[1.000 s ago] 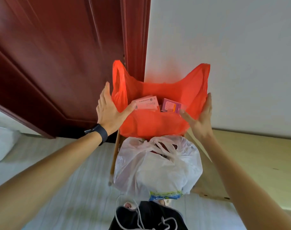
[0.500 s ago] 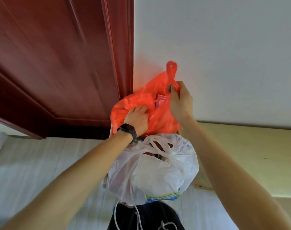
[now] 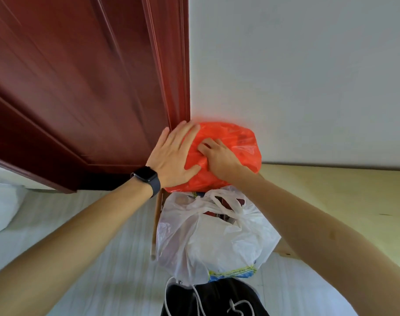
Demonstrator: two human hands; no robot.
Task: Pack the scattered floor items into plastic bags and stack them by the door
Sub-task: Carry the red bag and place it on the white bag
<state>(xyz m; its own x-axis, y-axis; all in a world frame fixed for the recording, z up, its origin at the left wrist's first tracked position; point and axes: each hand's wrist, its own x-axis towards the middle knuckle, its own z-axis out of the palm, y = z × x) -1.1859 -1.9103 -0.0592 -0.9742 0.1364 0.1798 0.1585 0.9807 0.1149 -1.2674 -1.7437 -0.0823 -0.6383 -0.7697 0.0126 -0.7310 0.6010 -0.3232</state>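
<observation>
Red bag (image 3: 231,144) is shut and squashed into a lump now. A second ago its mouth was wide open with boxes showing. It sits right up against the white bag (image 3: 217,238), in the corner where the door (image 3: 80,87) meets the wall. Left hand (image 3: 171,156) lies flat on its side, fingers straight, gripping nothing. Right hand (image 3: 219,158) is on top with fingers curled into the plastic, can't tell if pinching or just pressing. Looks basically stacked to me.
</observation>
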